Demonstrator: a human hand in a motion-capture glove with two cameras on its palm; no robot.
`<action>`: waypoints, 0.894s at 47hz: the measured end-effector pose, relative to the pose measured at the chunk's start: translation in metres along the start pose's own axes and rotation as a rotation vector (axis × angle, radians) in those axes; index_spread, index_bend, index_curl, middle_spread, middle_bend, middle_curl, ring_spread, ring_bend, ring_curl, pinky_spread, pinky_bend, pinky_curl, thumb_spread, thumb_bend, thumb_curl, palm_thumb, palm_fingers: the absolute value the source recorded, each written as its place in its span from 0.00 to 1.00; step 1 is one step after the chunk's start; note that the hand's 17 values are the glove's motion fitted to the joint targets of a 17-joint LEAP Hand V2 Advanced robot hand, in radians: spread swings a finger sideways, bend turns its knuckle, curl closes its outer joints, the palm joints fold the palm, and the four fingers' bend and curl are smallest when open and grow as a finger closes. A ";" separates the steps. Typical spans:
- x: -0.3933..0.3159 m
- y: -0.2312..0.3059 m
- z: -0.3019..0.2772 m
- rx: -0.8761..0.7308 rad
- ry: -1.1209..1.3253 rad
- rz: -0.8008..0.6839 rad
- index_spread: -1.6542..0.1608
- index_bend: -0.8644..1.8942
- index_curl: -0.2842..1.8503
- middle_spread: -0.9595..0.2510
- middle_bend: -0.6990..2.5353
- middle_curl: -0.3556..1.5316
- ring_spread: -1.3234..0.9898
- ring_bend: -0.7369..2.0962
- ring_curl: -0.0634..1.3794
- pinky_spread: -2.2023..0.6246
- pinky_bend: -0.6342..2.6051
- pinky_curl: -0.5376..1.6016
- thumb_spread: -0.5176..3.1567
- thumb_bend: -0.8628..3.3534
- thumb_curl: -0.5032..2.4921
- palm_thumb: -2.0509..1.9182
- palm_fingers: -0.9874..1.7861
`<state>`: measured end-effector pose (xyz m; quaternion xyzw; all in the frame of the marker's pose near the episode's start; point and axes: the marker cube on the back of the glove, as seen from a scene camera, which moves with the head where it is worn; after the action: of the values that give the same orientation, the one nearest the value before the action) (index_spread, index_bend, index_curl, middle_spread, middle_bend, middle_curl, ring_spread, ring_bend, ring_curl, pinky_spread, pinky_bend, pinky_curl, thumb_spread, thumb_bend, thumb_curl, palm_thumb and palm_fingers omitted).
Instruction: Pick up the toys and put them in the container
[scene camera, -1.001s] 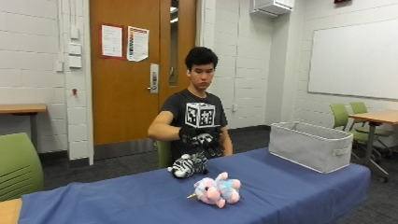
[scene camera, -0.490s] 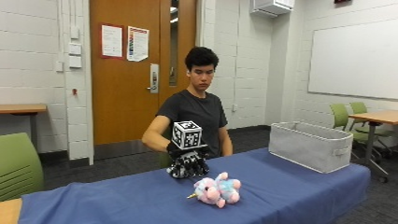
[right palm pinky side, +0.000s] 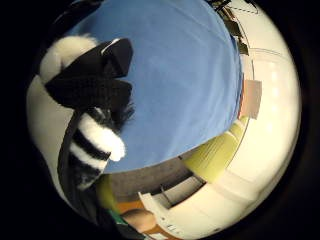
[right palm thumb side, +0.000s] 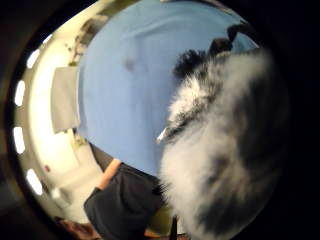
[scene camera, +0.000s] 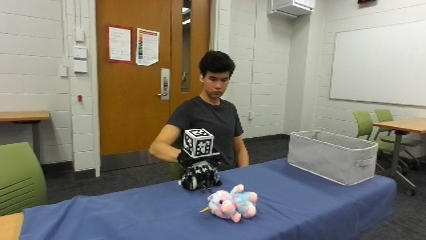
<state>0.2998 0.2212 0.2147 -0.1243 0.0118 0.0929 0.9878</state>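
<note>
A black-and-white striped zebra plush (scene camera: 200, 176) sits low over the blue-covered table (scene camera: 133, 215), near its far edge. My gloved right hand (scene camera: 200, 161) is on top of it and grips it. In the little finger side palm view a gloved finger (right palm pinky side: 90, 82) curls over the white fur, and a striped leg (right palm pinky side: 92, 145) hangs beside the blue cloth (right palm pinky side: 185, 75). Zebra fur (right palm thumb side: 225, 145) fills much of the thumb side palm view. I cannot tell whether the toy touches the cloth. A pink and blue unicorn plush (scene camera: 229, 202) lies in front of it. The grey fabric container (scene camera: 329, 155) stands at the table's right end.
A green chair (scene camera: 16, 175) stands off the table's left end. More green chairs (scene camera: 369, 125) and a wooden table (scene camera: 403, 125) are beyond the container. The container's grey wall (right palm thumb side: 65, 100) shows past the blue cloth in the thumb side palm view.
My gloved hand came down from chest height onto the zebra plush and closed round it. The unicorn and the container have not moved.
</note>
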 end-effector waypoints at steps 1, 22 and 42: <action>0.000 0.001 -0.001 0.011 -0.006 -0.003 0.68 0.54 0.36 0.75 0.26 0.37 0.54 0.32 0.19 0.79 0.49 0.43 0.44 0.22 0.25 0.55 0.42; -0.002 -0.002 -0.014 0.252 -0.008 -0.021 0.72 0.39 0.36 0.56 0.41 0.44 0.40 0.61 0.35 0.67 0.43 0.40 0.43 0.26 0.33 0.66 0.75; -0.044 -0.062 -0.152 0.270 -0.121 -0.023 0.74 0.51 0.45 0.52 0.50 0.50 0.40 0.66 0.39 0.64 0.41 0.40 0.38 0.25 0.40 0.64 0.81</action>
<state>0.2681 0.1171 0.0846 0.0154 -0.0367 0.0866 0.9955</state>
